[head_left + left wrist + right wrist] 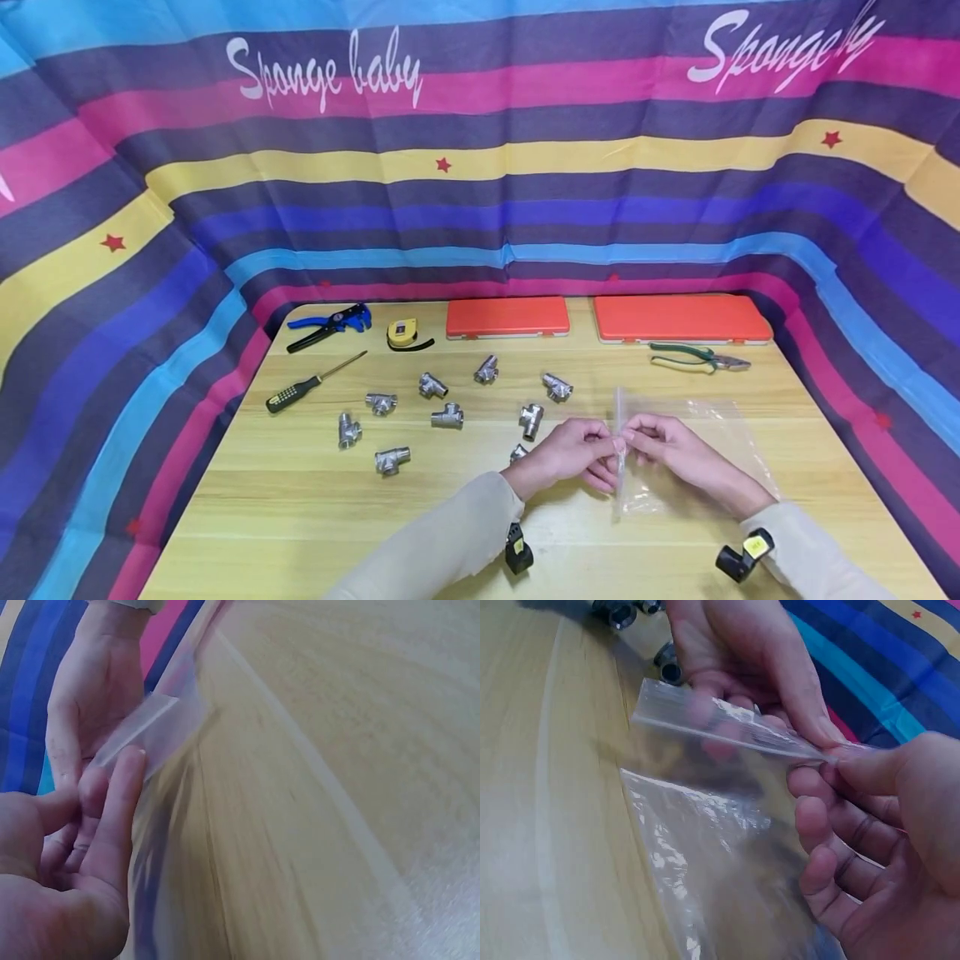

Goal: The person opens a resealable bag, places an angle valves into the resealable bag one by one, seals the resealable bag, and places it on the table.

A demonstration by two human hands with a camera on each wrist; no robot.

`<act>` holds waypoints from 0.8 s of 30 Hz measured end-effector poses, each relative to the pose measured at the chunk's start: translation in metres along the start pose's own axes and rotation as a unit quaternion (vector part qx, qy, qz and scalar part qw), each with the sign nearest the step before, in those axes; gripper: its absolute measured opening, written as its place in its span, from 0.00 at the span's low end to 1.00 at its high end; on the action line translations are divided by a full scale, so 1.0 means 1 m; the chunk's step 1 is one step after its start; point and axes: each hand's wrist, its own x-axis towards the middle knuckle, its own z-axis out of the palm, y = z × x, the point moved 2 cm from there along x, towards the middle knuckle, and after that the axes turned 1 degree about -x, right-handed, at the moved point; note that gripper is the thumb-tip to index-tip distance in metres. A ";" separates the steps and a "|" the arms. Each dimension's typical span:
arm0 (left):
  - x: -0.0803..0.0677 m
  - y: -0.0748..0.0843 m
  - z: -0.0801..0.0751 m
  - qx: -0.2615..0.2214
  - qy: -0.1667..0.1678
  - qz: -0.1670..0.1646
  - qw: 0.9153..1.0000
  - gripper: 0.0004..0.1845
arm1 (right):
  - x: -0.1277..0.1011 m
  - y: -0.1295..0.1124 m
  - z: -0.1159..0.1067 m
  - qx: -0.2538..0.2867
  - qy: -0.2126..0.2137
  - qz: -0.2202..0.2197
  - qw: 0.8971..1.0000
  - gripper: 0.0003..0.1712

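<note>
Plastic zip bag (675, 454), clear and crinkled, is held just above the near right part of the wooden table (300, 500), its sealed top strip pinched between both hands. The left hand (573, 454) nips the strip between thumb and fingertips; the right hand (667, 446) pinches the same edge right beside it, so the two sets of fingers nearly touch. From the right wrist view the bag's mouth strip (727, 727) runs level between the hands while the body hangs down toward the tabletop.

Just left of the left hand a small metal fitting (518, 453) lies partly hidden. Further out, steel tee fittings (447, 416) are scattered across the middle. Beyond them lie a screwdriver (311, 383), wire strippers (330, 323), a tape measure (402, 332), green pliers (697, 358) and two orange cases (507, 317).
</note>
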 end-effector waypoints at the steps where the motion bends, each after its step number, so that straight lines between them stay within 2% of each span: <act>1: 0.000 0.000 0.000 -0.002 -0.005 -0.002 1.000 0.11 | 0.000 0.000 0.000 -0.002 -0.002 -0.004 1.000 0.13; 4: -0.001 0.001 0.002 0.011 -0.004 -0.008 1.000 0.11 | -0.001 0.001 0.000 -0.007 -0.006 -0.009 1.000 0.12; 7: -0.002 0.004 0.005 0.039 0.016 -0.009 0.999 0.11 | 0.000 0.002 0.002 -0.016 -0.008 -0.012 1.000 0.11; 12: -0.004 0.010 0.010 0.106 0.073 0.010 0.992 0.10 | 0.002 -0.002 0.001 -0.058 -0.009 -0.008 0.998 0.08; 16: -0.005 0.013 0.004 0.121 0.132 0.001 0.984 0.06 | -0.002 -0.002 -0.008 -0.078 -0.008 -0.001 0.997 0.09; 18: -0.006 0.015 0.000 0.134 0.148 -0.004 0.980 0.06 | -0.006 -0.002 -0.014 -0.078 0.000 -0.002 0.997 0.09; 20: -0.005 0.016 -0.003 0.157 0.148 -0.003 0.976 0.07 | -0.010 -0.002 -0.018 -0.074 0.012 -0.006 0.997 0.09; 23: -0.004 0.016 -0.004 0.203 0.116 0.010 0.972 0.01 | -0.010 -0.003 -0.018 -0.088 0.022 -0.033 0.995 0.11; 24: -0.003 0.016 -0.004 0.213 0.106 0.016 0.971 0.02 | -0.009 -0.004 -0.017 -0.097 0.022 -0.042 0.994 0.12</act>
